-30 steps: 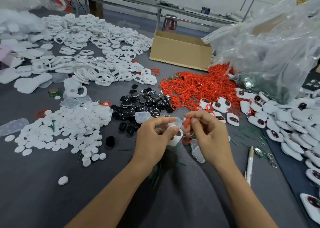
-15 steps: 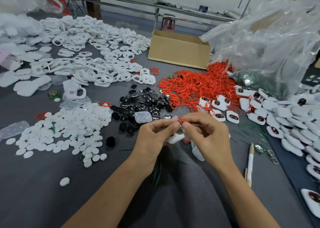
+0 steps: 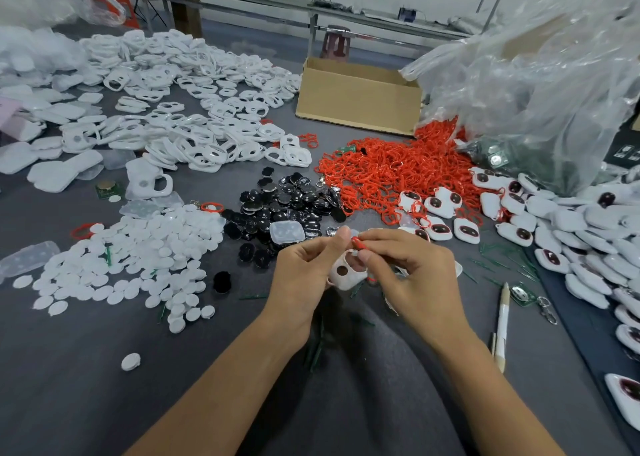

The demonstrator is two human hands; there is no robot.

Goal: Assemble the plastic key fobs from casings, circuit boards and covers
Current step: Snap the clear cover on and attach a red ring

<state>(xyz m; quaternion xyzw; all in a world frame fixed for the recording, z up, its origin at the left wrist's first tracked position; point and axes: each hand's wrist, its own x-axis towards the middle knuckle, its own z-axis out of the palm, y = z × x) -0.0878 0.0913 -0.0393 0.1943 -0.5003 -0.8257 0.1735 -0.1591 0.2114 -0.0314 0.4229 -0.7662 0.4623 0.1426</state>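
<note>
My left hand (image 3: 304,275) grips a white key fob casing (image 3: 346,275) just above the grey table, its round hole facing me. My right hand (image 3: 405,272) pinches a small red ring (image 3: 360,245) at the casing's top edge, thumb and forefinger closed on it. Behind the hands lie a heap of red rings (image 3: 391,171), a pile of black covers (image 3: 287,202), white round discs (image 3: 138,254) at the left and white casing frames (image 3: 194,133) farther back. Finished white fobs (image 3: 561,220) with dark windows spread along the right.
A cardboard box (image 3: 360,98) stands at the back centre, beside a big clear plastic bag (image 3: 540,84) at the right. A pen (image 3: 502,320) and a green circuit board (image 3: 521,294) lie right of my right wrist. Clear plastic trays (image 3: 27,258) sit at the left.
The casing has turned in my left hand so its hole now faces me. My right hand has brought the red ring up to the casing's top edge.
</note>
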